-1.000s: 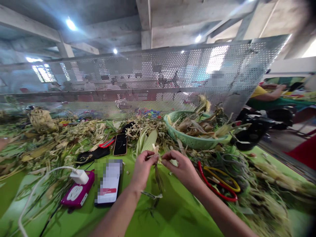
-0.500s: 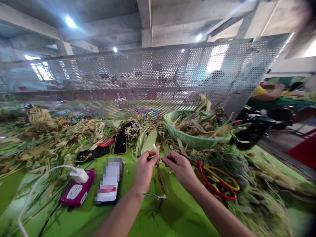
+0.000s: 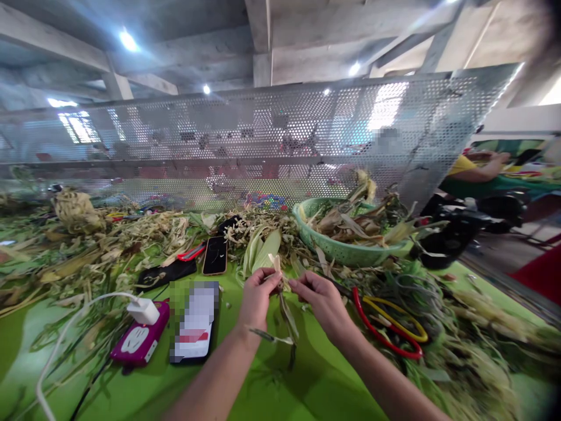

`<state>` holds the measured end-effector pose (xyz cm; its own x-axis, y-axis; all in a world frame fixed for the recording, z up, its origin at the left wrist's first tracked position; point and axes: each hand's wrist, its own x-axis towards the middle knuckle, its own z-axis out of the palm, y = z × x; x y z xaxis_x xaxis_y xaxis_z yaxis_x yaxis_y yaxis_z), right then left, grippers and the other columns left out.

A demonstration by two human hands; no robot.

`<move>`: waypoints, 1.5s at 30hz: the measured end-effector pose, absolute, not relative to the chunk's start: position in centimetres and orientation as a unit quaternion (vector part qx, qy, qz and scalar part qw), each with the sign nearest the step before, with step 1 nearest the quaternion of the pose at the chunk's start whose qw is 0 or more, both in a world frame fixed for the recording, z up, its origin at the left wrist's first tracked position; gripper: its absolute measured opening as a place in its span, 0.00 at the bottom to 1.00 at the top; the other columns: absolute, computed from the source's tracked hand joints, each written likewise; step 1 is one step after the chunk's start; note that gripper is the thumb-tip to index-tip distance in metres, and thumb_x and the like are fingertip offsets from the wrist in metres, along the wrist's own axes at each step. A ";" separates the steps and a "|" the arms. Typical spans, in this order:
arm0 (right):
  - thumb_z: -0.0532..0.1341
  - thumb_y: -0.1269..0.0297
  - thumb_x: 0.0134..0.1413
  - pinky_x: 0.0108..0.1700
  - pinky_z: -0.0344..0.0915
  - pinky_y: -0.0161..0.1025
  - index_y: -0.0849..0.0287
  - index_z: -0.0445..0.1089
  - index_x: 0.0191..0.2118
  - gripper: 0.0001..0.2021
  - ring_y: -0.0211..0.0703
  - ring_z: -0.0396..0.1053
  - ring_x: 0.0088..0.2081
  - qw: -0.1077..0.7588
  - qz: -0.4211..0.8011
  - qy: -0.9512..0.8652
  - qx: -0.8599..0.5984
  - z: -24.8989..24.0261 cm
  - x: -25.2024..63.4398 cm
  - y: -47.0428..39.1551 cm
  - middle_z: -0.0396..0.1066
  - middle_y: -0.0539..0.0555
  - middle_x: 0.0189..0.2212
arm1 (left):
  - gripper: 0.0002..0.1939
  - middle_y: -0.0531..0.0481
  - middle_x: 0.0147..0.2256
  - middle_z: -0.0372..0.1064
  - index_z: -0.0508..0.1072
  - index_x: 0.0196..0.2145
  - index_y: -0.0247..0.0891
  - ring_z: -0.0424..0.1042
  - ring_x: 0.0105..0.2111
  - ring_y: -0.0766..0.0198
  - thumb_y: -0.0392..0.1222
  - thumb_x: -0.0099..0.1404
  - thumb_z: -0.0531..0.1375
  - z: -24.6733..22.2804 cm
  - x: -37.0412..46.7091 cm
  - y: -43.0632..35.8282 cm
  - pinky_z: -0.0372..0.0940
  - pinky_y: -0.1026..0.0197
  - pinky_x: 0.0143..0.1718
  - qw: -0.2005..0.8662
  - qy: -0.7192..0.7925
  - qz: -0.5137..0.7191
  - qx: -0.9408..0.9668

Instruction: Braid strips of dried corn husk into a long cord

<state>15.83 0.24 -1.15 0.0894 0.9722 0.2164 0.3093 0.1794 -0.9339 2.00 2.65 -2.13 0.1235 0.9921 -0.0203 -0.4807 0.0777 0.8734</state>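
Observation:
My left hand [image 3: 259, 293] pinches a small bunch of corn husk strips [image 3: 274, 263], its pale ends sticking up above the thumb. Darker strips [image 3: 288, 318] hang from the bunch over the green table [image 3: 315, 380]. Just to the right, my right hand [image 3: 319, 295] is closed, thumb and forefinger pressed on a thin husk strip [image 3: 287, 286] that runs from the bunch; its far end is hidden by the fingers. Behind my hands lie broad pale green husk leaves [image 3: 266, 250].
A green basket [image 3: 337, 252] of dry husks stands behind right. Red-and-yellow-handled tools [image 3: 385, 327] lie right, beside tangled fibres. At left are a lit phone [image 3: 195, 321], a dark phone [image 3: 215, 255] and a purple power strip [image 3: 142, 342]. A perforated metal screen [image 3: 219, 134] rises behind; a person's arm [image 3: 482, 169] shows far right.
The husk bunch has tilted slightly, and its hanging strips have swung a little. Both hands keep their pinch at nearly the same place.

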 end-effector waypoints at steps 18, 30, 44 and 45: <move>0.63 0.57 0.49 0.35 0.59 0.35 0.61 0.71 0.30 0.10 0.40 0.64 0.31 0.506 0.409 -0.581 -0.489 0.6 16.8 0.2 0.68 0.50 0.26 | 0.16 0.51 0.29 0.69 0.70 0.34 0.33 0.68 0.27 0.69 0.43 0.50 0.67 -1.5 1.6 2.5 0.62 0.64 0.33 0.711 0.321 0.462 0.421; 0.68 0.58 0.42 0.32 0.57 0.35 0.61 0.68 0.25 0.12 0.37 0.62 0.26 0.554 0.464 -0.524 -0.451 0.6 17.3 0.5 0.66 0.48 0.22 | 0.18 0.49 0.34 0.69 0.71 0.36 0.34 0.68 0.35 0.65 0.42 0.48 0.69 -1.1 1.9 1.3 0.62 0.63 0.38 0.716 0.318 0.427 0.452; 0.70 0.60 0.38 0.29 0.55 0.34 0.61 0.66 0.23 0.13 0.33 0.59 0.23 0.608 0.498 -0.430 -0.444 0.0 17.8 0.9 0.63 0.46 0.20 | 0.19 0.51 0.31 0.68 0.69 0.37 0.35 0.68 0.33 0.64 0.45 0.49 0.68 -2.0 2.8 0.8 0.64 0.62 0.35 0.683 0.313 0.410 0.518; 0.70 0.60 0.38 0.29 0.55 0.34 0.61 0.66 0.23 0.13 0.34 0.59 0.23 0.608 0.495 -0.431 -0.446 0.0 17.9 1.0 0.63 0.46 0.20 | 0.20 0.50 0.31 0.69 0.70 0.37 0.35 0.68 0.33 0.64 0.47 0.49 0.67 -2.2 2.8 0.9 0.64 0.62 0.35 0.690 0.314 0.399 0.517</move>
<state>17.90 0.96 0.02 0.1376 0.9870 0.0832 -0.2179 0.1121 -0.9695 2.83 0.89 -2.20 0.4845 0.8745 -0.0207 -0.2260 0.1480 0.9628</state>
